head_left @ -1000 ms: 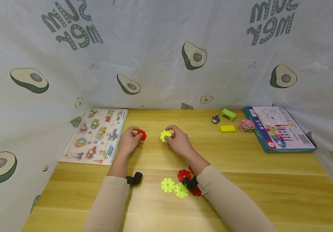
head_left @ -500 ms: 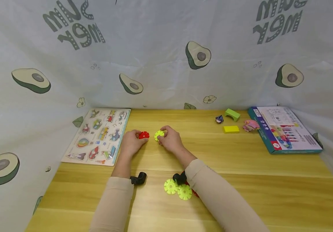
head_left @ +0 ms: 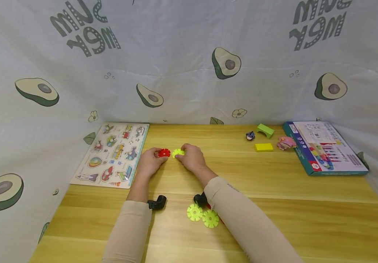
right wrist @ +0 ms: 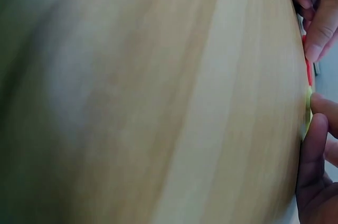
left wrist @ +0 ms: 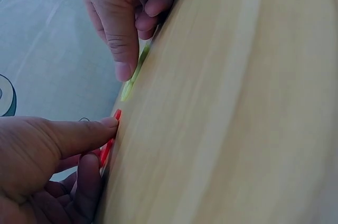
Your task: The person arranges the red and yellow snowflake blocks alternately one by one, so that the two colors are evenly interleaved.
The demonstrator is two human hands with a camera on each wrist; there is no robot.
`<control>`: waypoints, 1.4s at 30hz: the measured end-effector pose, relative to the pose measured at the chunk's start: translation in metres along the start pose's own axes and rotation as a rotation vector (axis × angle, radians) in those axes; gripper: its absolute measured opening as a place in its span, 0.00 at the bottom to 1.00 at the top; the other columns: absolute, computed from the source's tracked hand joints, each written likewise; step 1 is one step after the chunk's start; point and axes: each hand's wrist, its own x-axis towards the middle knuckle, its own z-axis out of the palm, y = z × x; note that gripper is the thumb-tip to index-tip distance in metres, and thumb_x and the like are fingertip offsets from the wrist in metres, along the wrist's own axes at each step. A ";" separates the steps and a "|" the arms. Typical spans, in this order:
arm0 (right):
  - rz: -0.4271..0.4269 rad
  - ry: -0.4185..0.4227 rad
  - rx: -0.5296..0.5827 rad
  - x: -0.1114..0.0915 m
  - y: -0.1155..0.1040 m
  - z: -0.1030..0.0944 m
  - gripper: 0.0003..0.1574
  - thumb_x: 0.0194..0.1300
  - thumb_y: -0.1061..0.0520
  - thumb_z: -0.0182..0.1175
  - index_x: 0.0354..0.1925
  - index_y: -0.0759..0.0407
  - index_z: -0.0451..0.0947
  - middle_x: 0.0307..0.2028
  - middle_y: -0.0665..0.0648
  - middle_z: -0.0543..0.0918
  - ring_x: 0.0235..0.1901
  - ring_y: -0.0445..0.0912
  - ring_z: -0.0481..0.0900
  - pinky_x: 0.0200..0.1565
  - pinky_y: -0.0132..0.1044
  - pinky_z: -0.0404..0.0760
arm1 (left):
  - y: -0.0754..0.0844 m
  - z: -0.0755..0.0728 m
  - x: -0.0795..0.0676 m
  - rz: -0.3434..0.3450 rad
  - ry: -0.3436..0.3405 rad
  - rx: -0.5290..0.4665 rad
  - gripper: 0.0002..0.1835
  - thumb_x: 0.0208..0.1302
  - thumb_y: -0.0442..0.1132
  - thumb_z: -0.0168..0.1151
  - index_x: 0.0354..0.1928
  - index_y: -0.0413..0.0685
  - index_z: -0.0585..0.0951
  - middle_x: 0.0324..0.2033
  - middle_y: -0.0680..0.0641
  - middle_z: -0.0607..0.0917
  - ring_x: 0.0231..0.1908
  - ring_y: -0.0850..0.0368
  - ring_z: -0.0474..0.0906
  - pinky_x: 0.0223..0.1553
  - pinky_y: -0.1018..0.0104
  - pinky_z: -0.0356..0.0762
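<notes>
In the head view, my left hand (head_left: pixel 149 162) pinches a red notched plastic disc (head_left: pixel 165 153) between thumb and fingers, low at the wooden table. Facing it, my right hand (head_left: pixel 193 159) pinches a yellow-green notched disc (head_left: pixel 177 152) by its right side. A narrow gap separates the two discs there. The left wrist view shows the red disc (left wrist: pixel 108 150) and the yellow-green disc (left wrist: pixel 139 68) edge-on, close over the tabletop, each under a thumb. Two more yellow-green discs (head_left: pixel 194 212) lie near the right forearm, which mostly hides some red ones.
A picture puzzle board (head_left: pixel 111 155) lies left of the left hand. At the back right are a green arch block (head_left: pixel 265 130), a yellow block (head_left: pixel 264 147), a small dark blue figure (head_left: pixel 250 136), a pink toy (head_left: pixel 286 143) and a flat box (head_left: pixel 325 148). A printed curtain (head_left: pixel 182 65) hangs behind.
My right hand has moved left with its yellow-green disc, bringing it near the red one. The left hand's red disc has tilted flatter. My right forearm now covers the loose red discs more.
</notes>
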 end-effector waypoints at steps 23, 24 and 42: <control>-0.120 -0.288 0.071 -0.073 0.039 -0.062 0.23 0.58 0.47 0.65 0.50 0.52 0.76 0.24 0.52 0.75 0.20 0.45 0.70 0.22 0.36 0.71 | 0.017 0.022 -0.006 0.137 -0.237 -0.209 0.27 0.59 0.46 0.64 0.60 0.52 0.72 0.23 0.45 0.78 0.14 0.52 0.76 0.15 0.62 0.78; -0.128 -0.306 0.066 -0.080 0.043 -0.066 0.22 0.57 0.48 0.65 0.50 0.52 0.77 0.24 0.51 0.75 0.20 0.45 0.70 0.22 0.36 0.71 | 0.018 0.024 -0.006 0.137 -0.241 -0.222 0.27 0.59 0.45 0.64 0.61 0.52 0.72 0.22 0.44 0.78 0.14 0.52 0.76 0.15 0.61 0.78; -0.177 -0.434 -0.012 -0.141 0.085 -0.091 0.27 0.50 0.50 0.70 0.51 0.47 0.78 0.18 0.49 0.72 0.17 0.42 0.66 0.20 0.33 0.66 | 0.019 0.036 -0.005 0.068 -0.253 -0.322 0.26 0.64 0.39 0.59 0.64 0.51 0.69 0.19 0.41 0.79 0.14 0.52 0.77 0.19 0.59 0.80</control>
